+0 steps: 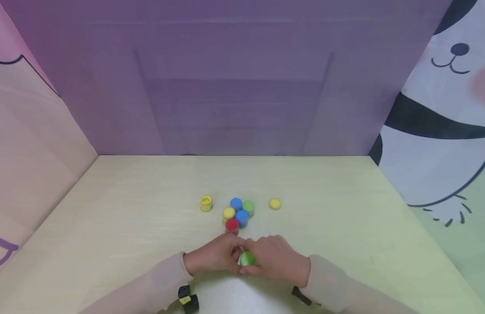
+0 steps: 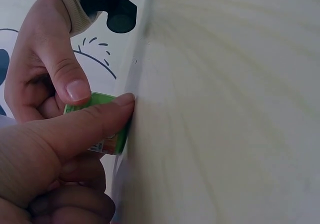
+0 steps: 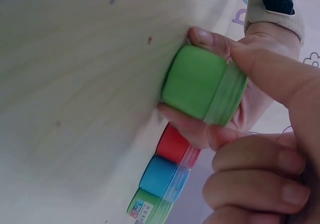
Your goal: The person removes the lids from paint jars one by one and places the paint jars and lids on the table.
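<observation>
A small round green tub (image 1: 248, 258) with a clear band is between both hands, close over the near part of the table. My left hand (image 1: 213, 255) pinches it from the left, thumb and finger on opposite sides in the right wrist view. From the right, my right hand (image 1: 279, 260) grips the same tub (image 3: 195, 84) with thumb and forefinger, its other fingers curled under. A printed label shows on the tub's side (image 2: 105, 145) in the left wrist view. Just beyond the left fingers stands a red-topped tub (image 1: 232, 225).
Behind the red tub cluster two blue tubs (image 1: 241, 217), a yellow tub (image 1: 228, 213) and another green tub (image 1: 248, 207). A yellow tub with a rimmed top (image 1: 206, 203) stands apart on the left. A flat yellow disc (image 1: 274, 203) lies to the right. A purple wall (image 1: 234, 87) closes the table's far edge.
</observation>
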`<state>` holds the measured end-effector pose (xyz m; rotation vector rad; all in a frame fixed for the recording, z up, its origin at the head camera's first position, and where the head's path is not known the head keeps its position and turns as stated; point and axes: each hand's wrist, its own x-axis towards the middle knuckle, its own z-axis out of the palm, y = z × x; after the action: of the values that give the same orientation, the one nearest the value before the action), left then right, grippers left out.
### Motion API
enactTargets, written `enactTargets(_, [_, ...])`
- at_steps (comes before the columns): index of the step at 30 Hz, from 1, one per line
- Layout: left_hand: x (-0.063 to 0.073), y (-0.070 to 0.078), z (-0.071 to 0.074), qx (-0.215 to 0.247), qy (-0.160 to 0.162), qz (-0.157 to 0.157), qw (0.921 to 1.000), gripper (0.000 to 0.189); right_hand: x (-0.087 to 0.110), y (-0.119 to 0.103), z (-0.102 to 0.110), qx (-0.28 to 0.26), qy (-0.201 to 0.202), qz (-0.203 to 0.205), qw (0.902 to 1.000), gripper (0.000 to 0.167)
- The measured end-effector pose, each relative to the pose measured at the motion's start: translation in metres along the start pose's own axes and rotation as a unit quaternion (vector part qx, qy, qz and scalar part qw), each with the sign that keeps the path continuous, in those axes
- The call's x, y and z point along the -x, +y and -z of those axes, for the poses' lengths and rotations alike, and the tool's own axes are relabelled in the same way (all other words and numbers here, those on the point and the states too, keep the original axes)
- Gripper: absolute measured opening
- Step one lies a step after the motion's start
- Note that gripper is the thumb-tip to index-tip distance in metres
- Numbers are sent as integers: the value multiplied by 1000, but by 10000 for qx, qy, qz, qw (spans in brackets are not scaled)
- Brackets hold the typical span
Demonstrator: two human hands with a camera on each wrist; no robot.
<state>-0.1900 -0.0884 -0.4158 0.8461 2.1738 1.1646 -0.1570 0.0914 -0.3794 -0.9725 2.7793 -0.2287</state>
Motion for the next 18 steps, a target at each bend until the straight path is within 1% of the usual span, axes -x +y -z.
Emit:
enactTargets(3, [0, 0, 1, 140, -32, -22, 9999, 44, -1, 3, 0, -6, -56, 125, 9999, 39])
enactTargets(7, [0, 0, 1, 284, -42, -59, 9996, 43, -2, 6, 2, -82, -229, 290, 9993, 41])
enactTargets(9, [0, -1, 0, 339, -44, -12, 9994, 43, -3, 8, 4, -100, -316, 362, 9988, 45])
enactTargets(12, [0, -2, 0, 428, -50, 88, 9990, 44, -2, 9, 7, -142, -406, 466, 9980, 46])
enactTargets(16, [0, -3, 0, 485, -41, 166, 9987, 45, -2, 12, 10, -235, -491, 582, 9968, 40])
enactTargets(18, [0, -4, 0, 490, -31, 188, 9986, 45, -2, 13, 10, -325, -518, 643, 9961, 44])
